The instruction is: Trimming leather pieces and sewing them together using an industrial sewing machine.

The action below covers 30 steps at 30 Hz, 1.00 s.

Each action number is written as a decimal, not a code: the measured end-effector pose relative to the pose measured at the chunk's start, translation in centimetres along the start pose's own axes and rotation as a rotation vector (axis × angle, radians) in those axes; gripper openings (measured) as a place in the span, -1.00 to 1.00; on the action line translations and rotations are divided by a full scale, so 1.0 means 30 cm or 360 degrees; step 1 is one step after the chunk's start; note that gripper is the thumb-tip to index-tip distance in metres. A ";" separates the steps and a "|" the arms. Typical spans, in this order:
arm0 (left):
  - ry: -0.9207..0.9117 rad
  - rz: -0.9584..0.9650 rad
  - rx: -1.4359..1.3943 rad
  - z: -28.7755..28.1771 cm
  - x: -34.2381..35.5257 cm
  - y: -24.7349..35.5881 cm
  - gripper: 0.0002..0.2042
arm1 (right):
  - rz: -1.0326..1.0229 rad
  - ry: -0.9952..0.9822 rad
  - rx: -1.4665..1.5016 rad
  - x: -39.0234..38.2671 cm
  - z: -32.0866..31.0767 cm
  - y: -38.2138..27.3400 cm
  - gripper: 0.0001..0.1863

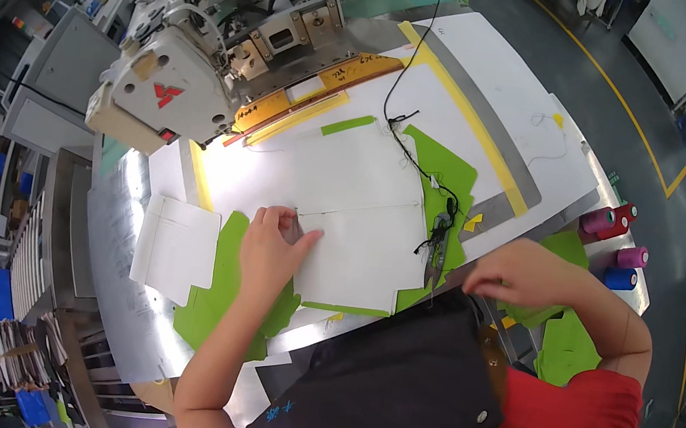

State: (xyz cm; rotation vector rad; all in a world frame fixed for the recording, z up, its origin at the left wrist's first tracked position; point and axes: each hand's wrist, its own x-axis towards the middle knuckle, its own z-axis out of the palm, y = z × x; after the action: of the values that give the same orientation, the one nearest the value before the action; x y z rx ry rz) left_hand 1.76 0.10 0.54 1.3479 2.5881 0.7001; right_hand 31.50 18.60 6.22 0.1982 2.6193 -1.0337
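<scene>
My left hand (273,243) rests at the left edge of a white panel (360,249), its thumb apart from the bent fingers. The panel has a dark seam line across it and narrow green strips at its ends. Right of the panel, my right hand (505,273) is in the air near the table's front edge. Its fingers are curled together, and whatever they hold, if anything, cannot be made out. Between that hand and the panel lies a tangle of black cord (442,226) over green pieces (438,162). More green pieces (207,318) lie beside my left forearm.
A sewing machine head (169,90) stands at the upper left, beside a yellow-taped guide bar (318,92). A smaller white panel (177,245) lies at the left. Thread spools (620,278) stand at the right edge, near more green pieces (566,347). A black apron (388,376) covers my lap.
</scene>
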 end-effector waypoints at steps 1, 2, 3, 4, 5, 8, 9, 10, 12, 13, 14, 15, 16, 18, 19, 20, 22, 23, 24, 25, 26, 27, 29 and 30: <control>-0.0052 -0.0068 -0.0109 -0.003 0.005 0.007 -0.61 | -0.0268 0.0354 -0.0169 0.039 0.002 0.001 -0.80; -0.0019 -0.0060 -0.0115 -0.007 0.007 0.014 -0.61 | -0.0546 0.0703 -0.0335 0.083 0.027 0.027 -0.78; -0.0125 -0.0141 -0.0189 -0.006 0.013 0.013 -0.61 | -0.0560 0.0708 -0.0365 0.115 0.050 0.053 -0.78; -0.0232 -0.0226 -0.0259 -0.006 0.017 0.013 -0.62 | -0.0656 0.0703 -0.0630 0.148 0.069 0.079 -0.73; -0.0205 -0.0224 -0.0261 -0.003 0.018 0.013 -0.62 | -0.0747 0.0695 -0.0894 0.168 0.081 0.102 -0.68; -0.0115 -0.0238 -0.0404 0.011 0.001 -0.001 -0.67 | -0.0825 0.0719 -0.1086 0.186 0.107 0.110 -0.69; -0.0046 -0.0166 -0.0383 0.017 -0.001 -0.005 -0.70 | -0.0833 0.0713 -0.1092 0.183 0.107 0.108 -0.69; 0.0020 -0.0091 -0.0360 0.021 -0.003 -0.007 -0.72 | -0.0827 0.0761 -0.1093 0.179 0.106 0.107 -0.71; 0.0006 -0.0128 -0.0623 0.018 -0.004 -0.012 -0.76 | -0.0816 0.0814 -0.1098 0.172 0.097 0.094 -0.73; -0.0012 -0.0162 -0.0882 0.014 -0.002 -0.014 -0.80 | -0.0667 0.0955 -0.0936 0.164 0.085 0.079 -0.78; -0.0014 -0.0154 -0.0882 0.017 -0.005 -0.016 -0.80 | -0.0514 0.1093 -0.0770 0.155 0.075 0.061 -0.82; -0.0109 -0.0255 -0.1264 0.022 -0.010 -0.004 -0.81 | -0.0504 0.1102 -0.0776 0.147 0.067 0.040 -0.82; -0.0212 -0.0359 -0.1643 0.025 -0.013 0.009 -0.81 | -0.0337 0.1265 -0.0379 0.147 0.058 0.012 -0.85; -0.0474 -0.0509 -0.1787 -0.005 -0.024 0.076 -0.80 | -0.0145 0.1435 0.0016 0.161 0.055 -0.033 -0.86; -0.0725 -0.0683 -0.1916 -0.016 -0.030 0.104 -0.79 | -0.0171 0.1504 0.0588 0.182 0.062 -0.060 -0.87; -0.0742 -0.0673 -0.1912 -0.002 -0.034 0.111 -0.79 | -0.0199 0.1545 0.1164 0.203 0.070 -0.085 -0.87; -0.0735 -0.0656 -0.1981 0.021 -0.043 0.108 -0.75 | -0.0251 0.1559 0.1090 0.257 0.093 -0.119 -0.87; -0.0747 -0.0653 -0.1978 0.019 -0.045 0.102 -0.75 | -0.0313 0.1554 0.1016 0.279 0.098 -0.128 -0.87; -0.0703 -0.0697 -0.2045 0.003 -0.051 0.103 -0.75 | -0.0302 0.1557 0.1017 0.289 0.090 -0.138 -0.87; -0.0664 -0.0749 -0.2108 -0.011 -0.062 0.103 -0.74 | -0.0142 0.1395 0.0741 0.291 0.079 -0.150 -0.85; -0.0676 -0.0760 -0.2107 -0.034 -0.074 0.087 -0.74 | 0.0010 0.1219 0.0469 0.300 0.068 -0.152 -0.81; -0.0630 -0.0781 -0.2105 -0.072 -0.091 0.077 -0.74 | -0.0120 0.1267 0.0277 0.309 0.078 -0.066 -0.82; -0.0488 -0.0818 -0.2116 -0.151 -0.116 0.031 -0.73 | 0.0153 0.1165 0.0349 0.299 0.024 -0.035 -0.80; -0.0410 -0.0820 -0.2123 -0.189 -0.127 0.009 -0.73 | 0.0407 0.1065 0.0414 0.303 -0.006 -0.021 -0.78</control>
State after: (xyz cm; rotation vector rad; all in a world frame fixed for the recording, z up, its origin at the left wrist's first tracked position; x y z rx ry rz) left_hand 2.33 -4.75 5.34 0.2851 1.4586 1.5340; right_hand 22.76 18.37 3.65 1.0761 2.8786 -1.3903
